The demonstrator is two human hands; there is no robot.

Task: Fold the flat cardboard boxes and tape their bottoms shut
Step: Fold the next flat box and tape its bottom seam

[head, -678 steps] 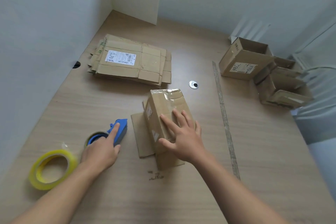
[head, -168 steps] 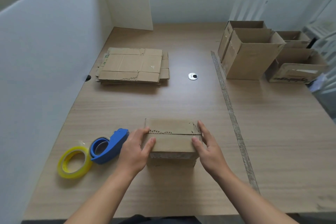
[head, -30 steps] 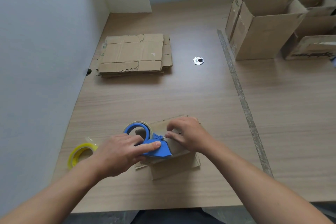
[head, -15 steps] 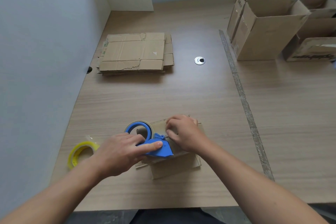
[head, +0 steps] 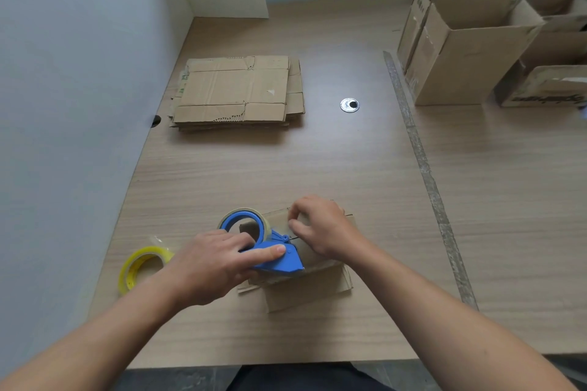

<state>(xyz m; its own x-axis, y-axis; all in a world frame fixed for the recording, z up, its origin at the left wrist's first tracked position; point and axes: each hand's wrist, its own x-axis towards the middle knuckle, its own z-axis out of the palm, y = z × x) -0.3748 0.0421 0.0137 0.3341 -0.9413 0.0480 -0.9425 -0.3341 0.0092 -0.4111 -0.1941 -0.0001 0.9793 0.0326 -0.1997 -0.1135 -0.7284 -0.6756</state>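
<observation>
Now the left hand (head: 216,263) grips the blue plastic tape dispenser (head: 276,259) atop the small brown cardboard box (head: 305,290) near the wooden table (head: 286,168) front edge. The right hand (head: 320,228) clamps curled fingers on its flaps. Best pull straight along the seam, keeping the flaps pinned.

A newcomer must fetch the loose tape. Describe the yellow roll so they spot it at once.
On the wooden table, look near left, by the white partition. The yellow roll lies flat left of the left hand; unlike the tape in the blue dispenser, it has no holder.
</observation>
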